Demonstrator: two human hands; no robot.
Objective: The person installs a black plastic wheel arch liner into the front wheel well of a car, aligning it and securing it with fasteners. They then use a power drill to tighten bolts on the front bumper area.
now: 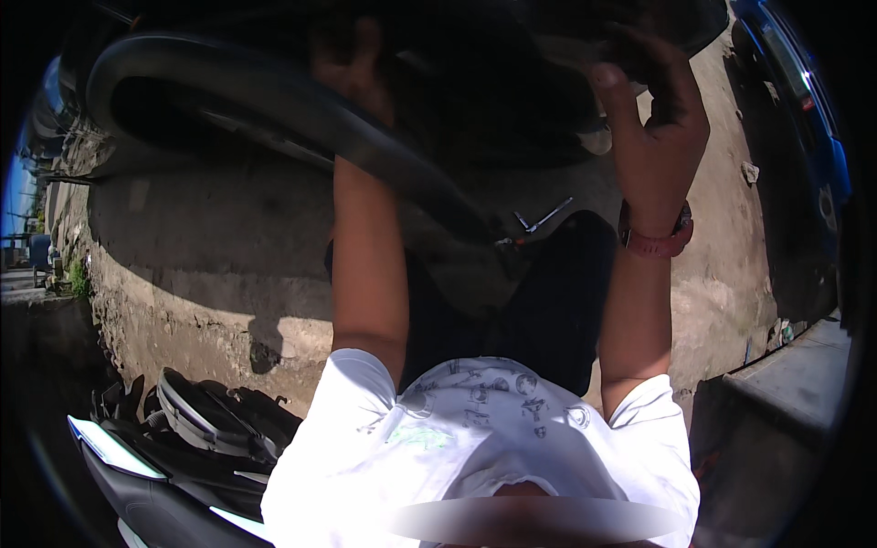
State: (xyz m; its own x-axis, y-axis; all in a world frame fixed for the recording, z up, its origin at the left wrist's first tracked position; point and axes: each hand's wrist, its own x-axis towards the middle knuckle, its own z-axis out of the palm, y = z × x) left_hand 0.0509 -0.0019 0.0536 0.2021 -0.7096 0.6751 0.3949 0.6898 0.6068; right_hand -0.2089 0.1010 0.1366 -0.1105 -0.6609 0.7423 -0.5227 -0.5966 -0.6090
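A large dark body point(512, 82) with smooth black surfaces, perhaps part of a vehicle, fills the top of the view in deep shadow. In front of it a thick black curved tube point(301, 100) sweeps down toward the middle, crossing my left forearm. My left hand point(356, 68) reaches up behind the tube; its fingers are mostly lost in the dark. On the right, my right hand point(662, 137) curls around the dark body's lower edge, thumb toward me, other fingers shadowed. A red watch strap circles that wrist. A shiny L-shaped wrench point(546, 216) appears near my right knee.
Behind me at lower left stands a motorcycle point(146, 466) with a black seat. A blue vehicle point(804, 100) is at the far right, above a grey slab point(795, 374). Rough, dusty ground point(210, 310) lies around me, partly shaded.
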